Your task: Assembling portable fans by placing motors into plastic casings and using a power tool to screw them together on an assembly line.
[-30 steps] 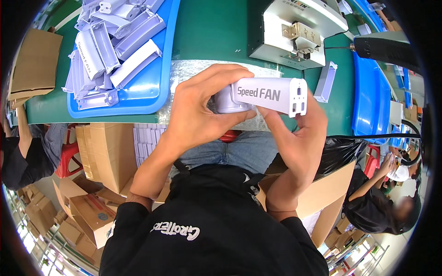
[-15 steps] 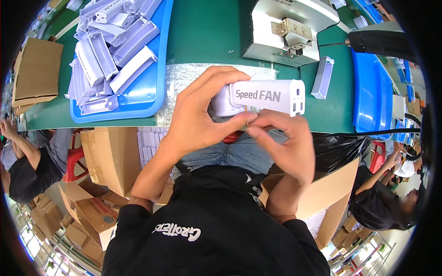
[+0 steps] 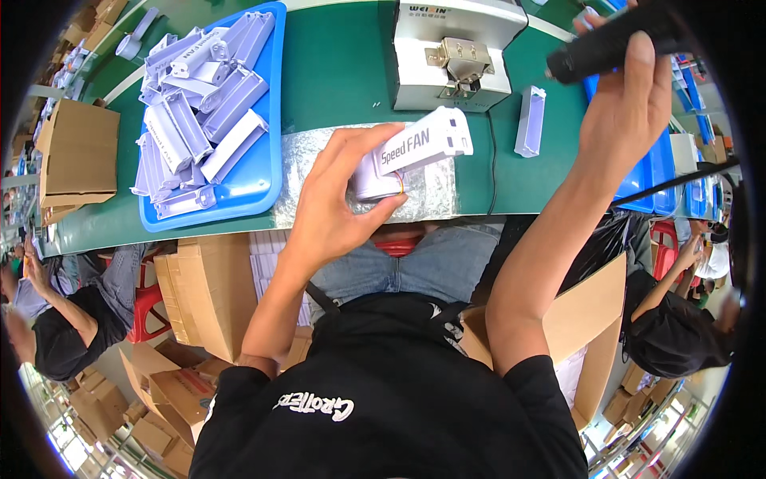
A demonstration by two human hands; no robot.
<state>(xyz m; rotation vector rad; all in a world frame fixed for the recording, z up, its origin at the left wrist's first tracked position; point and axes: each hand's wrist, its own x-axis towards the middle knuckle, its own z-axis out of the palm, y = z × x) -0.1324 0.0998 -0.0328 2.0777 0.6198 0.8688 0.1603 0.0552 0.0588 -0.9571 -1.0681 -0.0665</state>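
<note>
My left hand (image 3: pixel 323 199) grips a white plastic fan housing (image 3: pixel 427 144) by its rounded end, thumb below and fingers over the top. Its long boxy part with grey lettering points right and slightly up, and a thin orange-yellow wire shows at the rounded end. At the far right, my right hand (image 3: pixel 626 108) is wrapped round a black electric screwdriver (image 3: pixel 594 57), held well apart from the housing. The tool's tip points left. Below the housing, a clear plastic sheet (image 3: pixel 431 188) covers part of the green table.
A blue tray (image 3: pixel 277 120) heaped with white shells stands at the left, beside a cardboard box (image 3: pixel 80 152). Ahead is a silver metal machine (image 3: pixel 415 60) with a cable (image 3: pixel 492 168). One white shell (image 3: pixel 531 120) lies right of it. People sit on both sides.
My right hand has left the wire at the housing and moved up and right onto the screwdriver. The left hand has tilted the housing's boxy end upward.
</note>
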